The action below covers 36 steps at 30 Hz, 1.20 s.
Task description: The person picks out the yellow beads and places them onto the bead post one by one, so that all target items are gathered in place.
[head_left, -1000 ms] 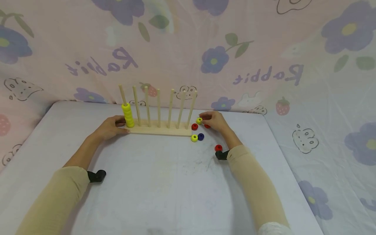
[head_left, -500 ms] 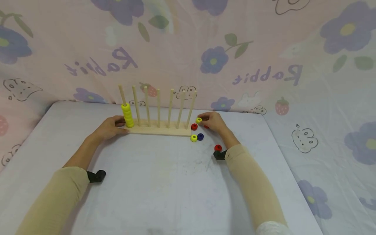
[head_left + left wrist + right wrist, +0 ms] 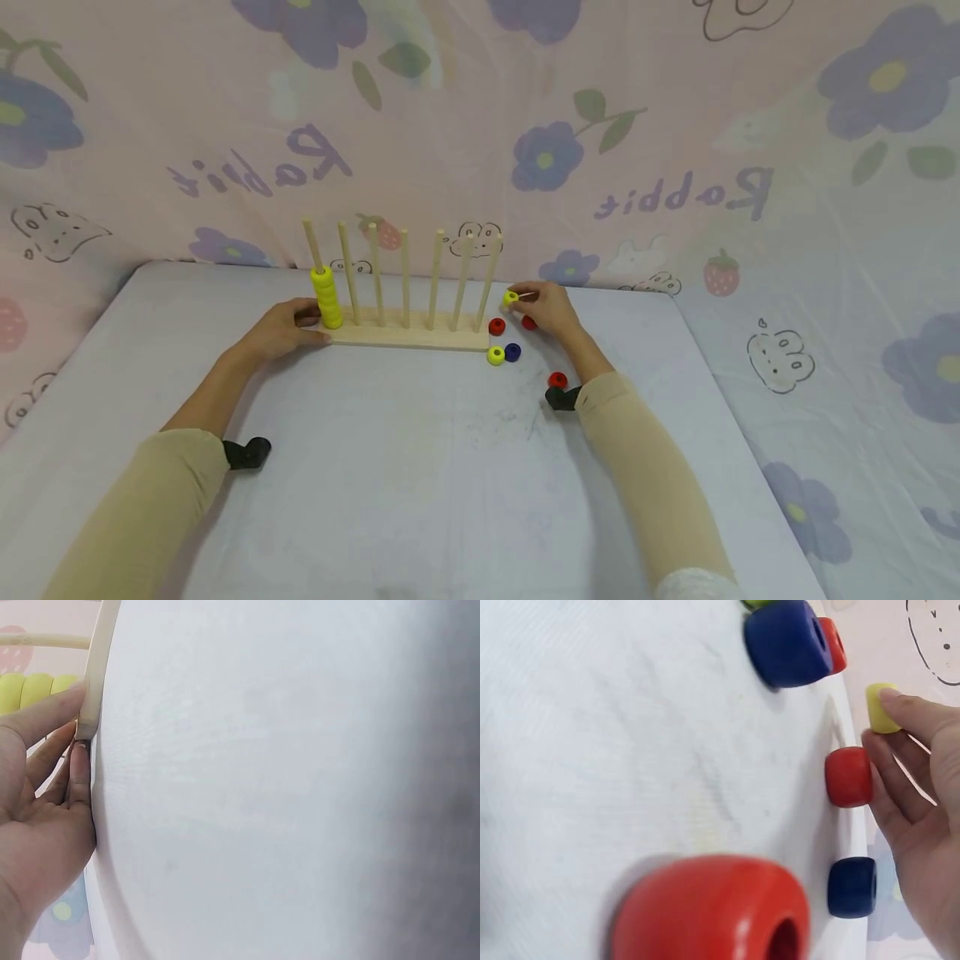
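Observation:
A wooden peg rack (image 3: pixel 408 337) with several upright pegs stands toward the back of the table. Its leftmost peg carries a stack of yellow beads (image 3: pixel 327 297); the other pegs are bare. My left hand (image 3: pixel 279 329) grips the rack's left end, the thumb on the base (image 3: pixel 93 682) and the fingers curled at its end. Beyond the rack's right end, my right hand (image 3: pixel 551 308) pinches a yellow bead (image 3: pixel 883 709) between thumb and fingers, raised off the table. Just below that hand lies a red bead (image 3: pixel 848 777).
Near the rack's right end lie a red bead (image 3: pixel 497 327), a yellow bead (image 3: pixel 496 356) and a dark blue bead (image 3: pixel 513 352). Another red bead (image 3: pixel 557 380) is beside my right wrist. A second blue bead (image 3: pixel 852 887) shows in the right wrist view. Patterned cloth (image 3: pixel 450 125) hangs behind.
The pinched yellow bead has risen slightly from the table with my right hand. My left hand and the rack have stayed in place.

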Available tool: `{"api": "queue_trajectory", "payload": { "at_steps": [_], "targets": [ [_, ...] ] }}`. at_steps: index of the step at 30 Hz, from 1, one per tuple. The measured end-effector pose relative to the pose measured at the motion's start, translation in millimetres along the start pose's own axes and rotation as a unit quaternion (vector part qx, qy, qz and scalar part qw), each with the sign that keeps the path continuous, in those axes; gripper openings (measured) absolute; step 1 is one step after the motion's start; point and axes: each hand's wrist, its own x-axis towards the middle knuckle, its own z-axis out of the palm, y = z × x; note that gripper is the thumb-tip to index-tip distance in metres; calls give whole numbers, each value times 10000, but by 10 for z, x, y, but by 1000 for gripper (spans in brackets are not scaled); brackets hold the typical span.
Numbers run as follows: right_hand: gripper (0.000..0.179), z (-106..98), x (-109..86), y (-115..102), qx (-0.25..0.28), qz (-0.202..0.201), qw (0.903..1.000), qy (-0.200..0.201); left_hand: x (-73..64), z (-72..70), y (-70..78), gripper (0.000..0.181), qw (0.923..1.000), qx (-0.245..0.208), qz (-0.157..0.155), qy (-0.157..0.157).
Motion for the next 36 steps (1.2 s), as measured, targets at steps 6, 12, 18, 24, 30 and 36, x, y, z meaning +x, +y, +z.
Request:
{"api": "queue_trajectory", "payload": {
  "at_steps": [6,12,18,24,30,36],
  "targets": [
    [31,-34,-32,-95,365,95,9991,207,-15,5,17,84,10000,52,-18,21],
    [34,-106,-49,-231,735,-45,9965,385,-54,9,81,82,10000,25,-21,-12],
    [34,-200,-29,-282,1149,-116,9922,459,-54,0,94,81,9999,153,-1,-42],
    [36,-289,-19,-358,1401,-235,9886,501,-34,-3,43,82,9997,226,-5,-20],
    [34,-391,-6,-449,1670,-458,9828,642,-40,0,57,83,9999,165,33,-18],
    [34,-493,-36,-605,1704,-621,9808,711,-45,-10,48,85,9998,202,-12,-21]
  ]
}}
